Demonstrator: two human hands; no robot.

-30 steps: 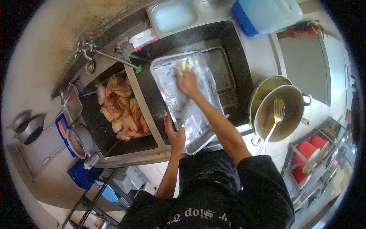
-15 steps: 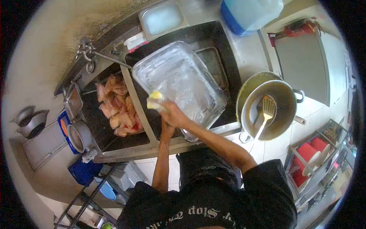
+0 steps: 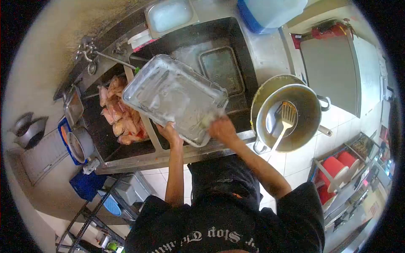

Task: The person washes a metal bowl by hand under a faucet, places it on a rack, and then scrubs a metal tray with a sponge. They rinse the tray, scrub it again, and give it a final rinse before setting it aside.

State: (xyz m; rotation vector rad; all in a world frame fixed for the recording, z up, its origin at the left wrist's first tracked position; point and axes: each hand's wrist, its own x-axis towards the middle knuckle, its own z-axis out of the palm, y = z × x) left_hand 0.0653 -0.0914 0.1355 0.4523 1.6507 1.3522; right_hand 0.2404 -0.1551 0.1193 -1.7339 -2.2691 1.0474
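Note:
A wet, soap-streaked rectangular metal baking pan [image 3: 168,99] is tilted over the sink, its inside facing me. My left hand [image 3: 169,134] grips its near edge, thumb on the rim and the other fingers hidden behind. On the pan's lower right inside, my right hand [image 3: 222,130] is closed on a sponge [image 3: 212,119], which is smeared by motion. Beneath and beyond the pan is the dark right sink basin [image 3: 249,69], where another rectangular pan [image 3: 222,69] lies on the bottom.
Raw meat pieces [image 3: 120,116] fill part of the left basin, beside the faucet [image 3: 88,55]. Right of the sink, a large pot [image 3: 310,135] holds a slotted spatula [image 3: 288,118]. A container of whitish liquid [image 3: 171,16] and a blue-and-white jug [image 3: 270,14] stand behind.
The baking pan has turned and shifted left, uncovering more of the pan below. My right hand has moved the sponge from the left edge to the lower right; my left hand now shows at the rim.

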